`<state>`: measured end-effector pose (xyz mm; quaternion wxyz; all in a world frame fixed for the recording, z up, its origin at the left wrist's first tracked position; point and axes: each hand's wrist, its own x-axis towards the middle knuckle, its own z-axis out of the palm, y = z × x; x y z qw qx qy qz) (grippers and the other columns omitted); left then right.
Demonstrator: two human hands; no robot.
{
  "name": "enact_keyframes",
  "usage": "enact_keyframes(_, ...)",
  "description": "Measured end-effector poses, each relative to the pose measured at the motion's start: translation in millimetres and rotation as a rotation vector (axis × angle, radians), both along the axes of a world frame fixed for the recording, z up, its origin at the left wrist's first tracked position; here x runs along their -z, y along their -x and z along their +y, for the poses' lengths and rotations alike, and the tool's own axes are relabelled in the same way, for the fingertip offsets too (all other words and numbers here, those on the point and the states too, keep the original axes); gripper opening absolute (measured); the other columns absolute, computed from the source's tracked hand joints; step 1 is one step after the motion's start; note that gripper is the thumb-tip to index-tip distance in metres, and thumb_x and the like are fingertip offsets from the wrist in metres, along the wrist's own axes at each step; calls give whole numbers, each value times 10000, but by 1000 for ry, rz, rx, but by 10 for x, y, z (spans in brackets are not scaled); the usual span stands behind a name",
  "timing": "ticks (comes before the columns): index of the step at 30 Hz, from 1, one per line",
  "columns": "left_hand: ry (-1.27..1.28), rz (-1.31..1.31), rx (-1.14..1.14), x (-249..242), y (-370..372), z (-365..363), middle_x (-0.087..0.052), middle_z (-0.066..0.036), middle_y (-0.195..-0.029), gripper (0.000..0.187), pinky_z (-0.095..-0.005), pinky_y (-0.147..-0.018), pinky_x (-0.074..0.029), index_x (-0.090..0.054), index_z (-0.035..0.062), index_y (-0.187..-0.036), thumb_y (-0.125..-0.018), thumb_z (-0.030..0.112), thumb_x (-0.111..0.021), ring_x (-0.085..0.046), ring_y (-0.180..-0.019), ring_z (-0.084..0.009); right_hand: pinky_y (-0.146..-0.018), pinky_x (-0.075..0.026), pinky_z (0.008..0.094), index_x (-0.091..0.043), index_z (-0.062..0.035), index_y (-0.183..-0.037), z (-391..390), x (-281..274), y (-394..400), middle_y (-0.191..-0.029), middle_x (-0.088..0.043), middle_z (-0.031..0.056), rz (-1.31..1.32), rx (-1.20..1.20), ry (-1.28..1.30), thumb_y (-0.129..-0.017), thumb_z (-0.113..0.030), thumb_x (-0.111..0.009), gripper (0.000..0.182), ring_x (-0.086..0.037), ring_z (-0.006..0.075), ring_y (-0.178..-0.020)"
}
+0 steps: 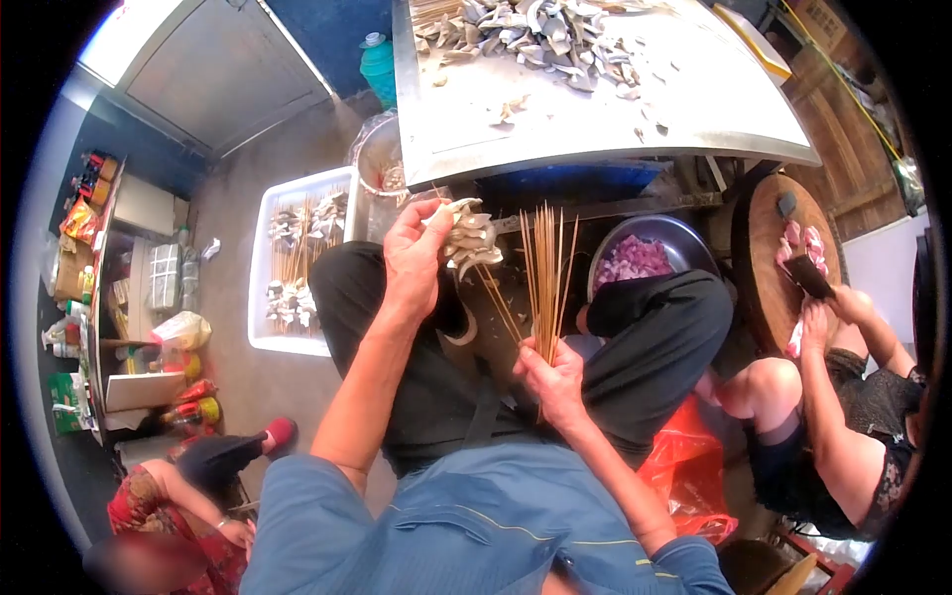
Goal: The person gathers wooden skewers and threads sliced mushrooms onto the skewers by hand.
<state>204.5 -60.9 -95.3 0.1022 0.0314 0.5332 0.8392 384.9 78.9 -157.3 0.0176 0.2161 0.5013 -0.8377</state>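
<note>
Work surface: one white table point(456, 119), metal-edged, at the far side of the person's knees. On it: a heap of grey-and-pale cut pieces point(565, 40), thinning to scattered bits towards the near edge; thin sticks point(431, 15) at its far left.

Hands: two, apart from each other, over the lap. Left hand point(412, 260), clamped by thumb and fingers on a cluster of skewered pieces point(471, 238), their sticks slanting down towards the other hand. Right hand point(555, 382), closed round an upright, fanned bundle of bare sticks point(545, 278).

Floor, left: one white tray point(260, 297) with rows of loaded skewers point(307, 223); between tray and table, a plastic-lined bucket point(369, 164); behind, a teal flask point(377, 67).

Floor, right: one metal bowl point(694, 238) of diced pinkish-purple meat point(635, 260), near the knee; one red plastic bag point(684, 476).

Far right: a round wooden block point(769, 283); a co-worker's hands point(821, 322) there, with a dark blade point(808, 276) and meat strips.

Room: grey door point(228, 69), blue wall; crowded shelves point(104, 288) at left; second person point(188, 496), red patterned garment, lower left.
</note>
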Motion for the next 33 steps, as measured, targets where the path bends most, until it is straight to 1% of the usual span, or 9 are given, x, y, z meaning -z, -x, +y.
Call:
enact_keyframes(2,43,-6,-2,12,-10,-12,-664,-103,-907,162,-248,-701,-541,-554,-11,-1045,-934,107,-572,-649,-757,-134,-452,-330,178,-597,-30,-978,5,-2,-9,-681,-614,14,-3,-7,-8,-896,-104,-606,111,-438,26,-500)
enact_keyframes(4,5,21,47,18,-24,-20,-662,-58,-906,153,-210,-664,-524,-574,14,-1023,-908,104,-617,-632,-759,-97,-458,-335,179,-598,-29,-976,11,28,-30,-682,-613,12,-14,-16,-18,-897,-108,-606,112,-445,27,-508)
enact_keyframes(7,14,16,50,7,-41,-22,-664,-56,-897,129,-204,-651,-509,-581,19,-988,-900,102,-627,-626,-743,-94,-469,-345,180,-600,-28,-972,8,37,-51,-683,-612,8,-28,-28,-26,-897,-116,-608,116,-456,30,-522)
enact_keyframes(10,-14,-16,43,33,-105,12,-663,-57,-889,127,-208,-656,-510,-580,22,-978,-896,103,-634,-628,-744,-97,-478,-352,180,-601,-28,-970,3,42,-59,-683,-609,5,-30,-20,-33,-895,-121,-610,119,-464,32,-532)
enact_keyframes(11,-22,-45,28,86,-108,23,-671,-97,-876,113,-230,-665,-528,-568,-12,-976,-899,59,-611,-643,-724,-116,-481,-355,180,-601,-29,-970,-2,48,-63,-683,-608,4,-29,-15,-41,-894,-123,-612,121,-468,33,-535)
enact_keyframes(20,-48,-80,30,193,-213,85,-667,-83,-849,88,-231,-651,-520,-582,-13,-943,-889,46,-619,-634,-711,-107,-484,-366,184,-596,-28,-979,-16,65,-99,-683,-606,8,-49,-5,-44,-886,-131,-622,141,-473,39,-535)
enact_keyframes(23,31,-99,87,274,-322,135,-666,-79,-841,81,-228,-648,-517,-585,-10,-928,-890,53,-619,-633,-717,-106,-475,-361,183,-592,-27,-988,-28,65,-96,-683,-606,13,-66,5,-41,-885,-128,-618,146,-470,39,-523)
enact_keyframes(24,4,-97,92,293,-352,139,-659,-48,-857,107,-221,-675,-507,-590,10,-953,-896,92,-628,-613,-721,-89,-475,-361,183,-592,-27,-988,-28,61,-82,-683,-606,13,-65,6,-41,-885,-128,-618,146,-470,39,-523)
enact_keyframes(33,-37,-91,80,222,-346,132,-662,-69,-911,144,-230,-710,-521,-581,3,-1019,-903,81,-616,-631,-762,-107,-457,-334,183,-572,-22,-995,-30,61,-33,-673,-595,14,-36,-10,-32,-897,-123,-592,142,-440,38,-501)
